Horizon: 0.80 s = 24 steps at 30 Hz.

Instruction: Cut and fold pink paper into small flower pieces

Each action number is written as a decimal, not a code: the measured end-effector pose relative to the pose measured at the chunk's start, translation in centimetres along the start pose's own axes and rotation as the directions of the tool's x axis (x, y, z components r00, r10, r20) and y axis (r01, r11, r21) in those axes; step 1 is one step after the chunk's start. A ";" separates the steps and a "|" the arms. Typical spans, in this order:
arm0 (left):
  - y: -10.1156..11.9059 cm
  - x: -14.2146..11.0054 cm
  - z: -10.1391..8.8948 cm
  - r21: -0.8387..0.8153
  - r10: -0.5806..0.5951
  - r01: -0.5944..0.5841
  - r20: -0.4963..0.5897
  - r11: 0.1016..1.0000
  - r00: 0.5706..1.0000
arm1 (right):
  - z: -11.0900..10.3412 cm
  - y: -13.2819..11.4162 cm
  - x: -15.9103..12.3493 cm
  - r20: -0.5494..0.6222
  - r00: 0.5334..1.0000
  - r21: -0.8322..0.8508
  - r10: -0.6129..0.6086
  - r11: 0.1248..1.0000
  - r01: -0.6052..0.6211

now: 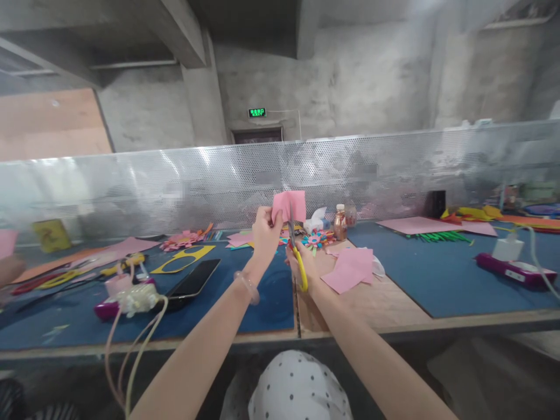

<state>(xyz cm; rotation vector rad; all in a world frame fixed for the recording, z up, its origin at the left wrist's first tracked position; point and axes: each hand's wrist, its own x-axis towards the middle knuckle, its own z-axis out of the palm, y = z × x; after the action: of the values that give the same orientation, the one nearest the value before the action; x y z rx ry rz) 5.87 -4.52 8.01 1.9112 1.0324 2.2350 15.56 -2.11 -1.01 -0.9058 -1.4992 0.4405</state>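
Observation:
Pinched in my left hand (266, 224) is a piece of pink paper (297, 204), held up above the table. My right hand (306, 259) grips yellow-handled scissors (301, 268), their blades pointing up and overlapping the paper. From this angle I cannot tell how far any cut runs. Pink paper sheets (350, 268) lie on the table just right of my right hand. Beyond the hands sits a multicoloured paper flower (318, 239).
A copper-coloured bottle (340, 223) stands behind the sheets. To the left lie a black phone (196, 280), a yellow cutout sheet (186, 258), a pink flower (181, 240) and a corded purple power strip (107, 308). Another person's hand (11, 269) shows at far left. A perforated metal partition (196, 192) runs behind.

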 end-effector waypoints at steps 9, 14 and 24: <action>-0.1 0.0 0.3 -0.016 -0.015 0.015 -0.019 1.000 1.000 | 0.2 0.1 0.1 -0.010 1.000 0.026 0.016 1.000 -0.016; -0.5 0.1 0.2 0.006 -0.014 0.014 -0.011 1.000 1.000 | 0.2 0.2 0.1 0.003 1.000 0.036 0.014 0.999 -0.014; -0.6 -0.1 0.2 -0.008 -0.004 0.004 0.024 1.000 1.000 | 0.2 0.5 0.1 0.009 1.000 0.072 0.021 0.997 -0.022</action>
<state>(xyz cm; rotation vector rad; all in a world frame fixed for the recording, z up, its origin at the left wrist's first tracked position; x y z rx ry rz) 5.82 -4.02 7.64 1.9264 1.0211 2.2047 15.50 -1.71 -1.31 -0.8651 -1.4725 0.5116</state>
